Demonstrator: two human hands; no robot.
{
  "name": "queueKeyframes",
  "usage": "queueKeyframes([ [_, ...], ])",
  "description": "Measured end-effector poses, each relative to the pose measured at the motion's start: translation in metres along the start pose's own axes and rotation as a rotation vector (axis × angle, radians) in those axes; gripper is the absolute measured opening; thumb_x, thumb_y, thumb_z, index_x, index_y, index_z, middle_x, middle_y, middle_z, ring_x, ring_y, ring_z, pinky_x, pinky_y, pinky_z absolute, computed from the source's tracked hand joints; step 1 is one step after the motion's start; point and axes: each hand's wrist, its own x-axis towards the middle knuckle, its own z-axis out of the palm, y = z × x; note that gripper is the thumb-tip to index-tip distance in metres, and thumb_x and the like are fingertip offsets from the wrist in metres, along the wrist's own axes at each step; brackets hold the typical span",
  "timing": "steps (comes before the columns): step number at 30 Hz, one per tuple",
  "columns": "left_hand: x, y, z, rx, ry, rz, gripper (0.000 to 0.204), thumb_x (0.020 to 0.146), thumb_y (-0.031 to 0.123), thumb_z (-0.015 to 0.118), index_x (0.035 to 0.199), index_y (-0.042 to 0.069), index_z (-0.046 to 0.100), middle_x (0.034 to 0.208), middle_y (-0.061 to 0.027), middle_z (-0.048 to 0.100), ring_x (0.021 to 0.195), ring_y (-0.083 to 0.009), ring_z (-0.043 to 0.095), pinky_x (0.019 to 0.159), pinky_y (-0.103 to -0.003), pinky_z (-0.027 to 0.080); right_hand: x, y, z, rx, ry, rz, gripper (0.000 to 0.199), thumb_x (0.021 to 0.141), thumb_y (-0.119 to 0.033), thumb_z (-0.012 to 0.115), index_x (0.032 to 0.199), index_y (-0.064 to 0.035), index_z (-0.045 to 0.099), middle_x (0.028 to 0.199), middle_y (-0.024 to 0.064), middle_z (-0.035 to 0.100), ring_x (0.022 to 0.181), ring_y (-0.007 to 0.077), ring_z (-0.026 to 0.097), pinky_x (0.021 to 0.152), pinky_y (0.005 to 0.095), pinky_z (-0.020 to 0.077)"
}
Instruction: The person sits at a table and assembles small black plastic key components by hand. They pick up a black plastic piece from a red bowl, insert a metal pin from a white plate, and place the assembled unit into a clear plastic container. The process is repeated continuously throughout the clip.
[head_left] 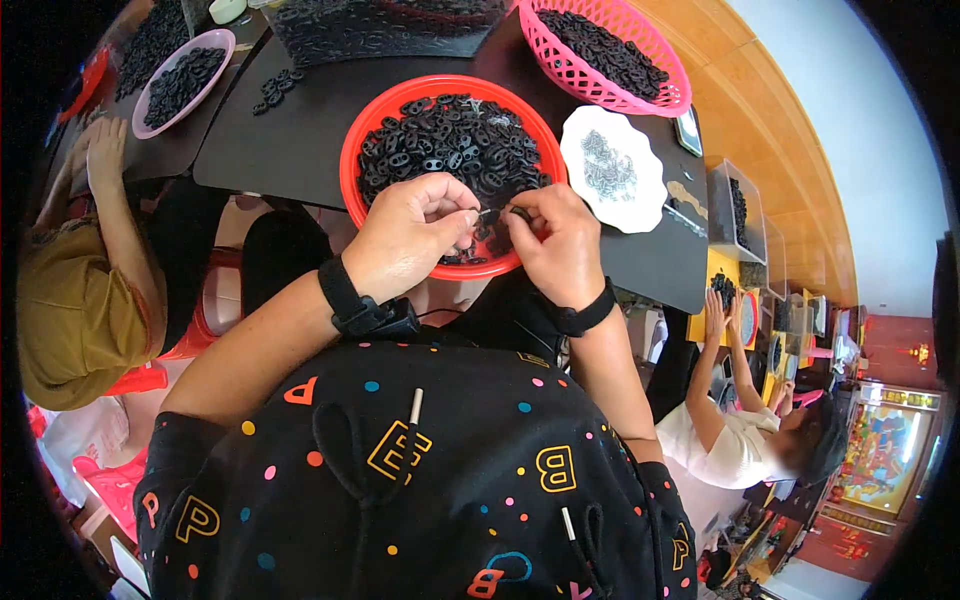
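Over the front rim of a red basin (pixel 349 170), both my hands are closed in pinches close to each other. My right hand (pixel 560 245) grips a small black plastic piece (pixel 520 213) between thumb and fingers. Between the fingertips of my left hand (pixel 405 235) is a tiny silvery metal piece (pixel 487 211), pointing toward the black piece; whether the two touch I cannot tell. Heaped in the basin are many black oval plastic pieces (pixel 440 140) with two holes each. Right of it stands a white scalloped plate (pixel 640 205) with small silvery metal bits (pixel 608 168).
A pink lattice basket (pixel 672 95) of black pieces stands behind the plate, near a phone (pixel 688 132). A clear bin (pixel 390 30) is at the back. Loose black pieces (pixel 275 92) lie left, beyond them a pink bowl (pixel 226 45). People sit at left (pixel 85 310) and right (pixel 725 440).
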Motion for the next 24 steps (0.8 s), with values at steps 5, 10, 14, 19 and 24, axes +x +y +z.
queueKeyframes([
  [5, 0.002, 0.003, 0.003, -0.113, -0.016, -0.03, 0.006, 0.091, 0.009, 0.054, 0.095, 0.005, 0.053, 0.084, -0.0034, 0.062, 0.072, -0.0078, 0.06, 0.062, -0.021, 0.048, -0.01, 0.002, -0.005, 0.648, 0.02, 0.316, 0.007, 0.079, 0.002, 0.065, 0.083, -0.0018, 0.06, 0.076, 0.0, 0.058, 0.063, 0.0065, 0.053, 0.059, 0.0192, 0.0439],
  [10, 0.003, 0.008, 0.011, -0.105, -0.039, -0.064, 0.006, 0.09, 0.005, 0.054, 0.095, 0.004, 0.053, 0.085, -0.0037, 0.062, 0.072, -0.0076, 0.059, 0.062, -0.022, 0.049, -0.014, -0.007, -0.011, 0.925, -0.055, 0.392, 0.007, 0.084, 0.004, 0.06, 0.087, -0.0019, 0.058, 0.084, -0.0002, 0.06, 0.068, 0.0045, 0.055, 0.061, 0.0184, 0.045],
  [14, 0.003, 0.004, 0.016, -0.035, -0.074, 0.013, 0.007, 0.087, 0.001, 0.056, 0.093, 0.003, 0.054, 0.084, -0.0017, 0.061, 0.071, -0.0065, 0.058, 0.064, -0.022, 0.05, -0.017, -0.016, -0.011, 0.868, -0.072, 0.376, 0.01, 0.084, 0.004, 0.058, 0.093, -0.0002, 0.059, 0.084, -0.0002, 0.059, 0.07, 0.0046, 0.055, 0.062, 0.0188, 0.0461],
  [19, 0.001, 0.008, 0.02, 0.052, -0.07, 0.077, 0.008, 0.085, 0.0, 0.058, 0.092, 0.002, 0.056, 0.081, -0.0001, 0.06, 0.071, -0.0056, 0.058, 0.066, -0.021, 0.049, -0.019, -0.019, -0.009, 0.812, -0.114, 0.324, 0.014, 0.084, 0.006, 0.058, 0.097, 0.0009, 0.06, 0.084, -0.0002, 0.057, 0.073, 0.0053, 0.054, 0.066, 0.0201, 0.0456],
  [24, 0.0, 0.012, 0.019, 0.075, -0.081, 0.061, 0.007, 0.085, 0.002, 0.059, 0.092, 0.002, 0.058, 0.08, -0.0002, 0.061, 0.071, -0.0052, 0.057, 0.065, -0.02, 0.049, -0.02, -0.016, -0.01, 0.774, -0.13, 0.296, 0.009, 0.083, 0.006, 0.059, 0.09, 0.0005, 0.06, 0.083, -0.0003, 0.056, 0.075, 0.0057, 0.054, 0.066, 0.0206, 0.0445],
])
